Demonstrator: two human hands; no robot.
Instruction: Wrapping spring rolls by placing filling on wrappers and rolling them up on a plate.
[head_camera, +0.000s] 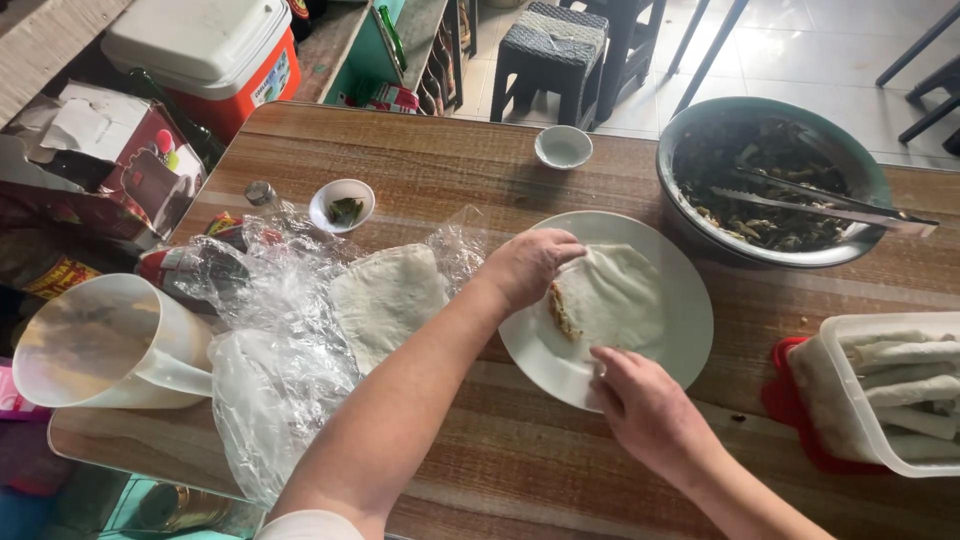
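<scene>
wooden tabletop (500, 160) fills the view, tiled floor beyond. on a white plate (690, 330) lies a thin pale wrapper (615, 300), partly folded over filling at its left edge, its long axis running from near edge to far edge. left hand (525, 265) pinches the wrapper's far left edge; right hand (645, 405) pinches its near edge. more wrappers (385, 300) rest on clear plastic at left. a metal bowl (675, 160) with tongs (830, 205) sits to the right, and a tub of rolls (885, 390) is nearer.
</scene>
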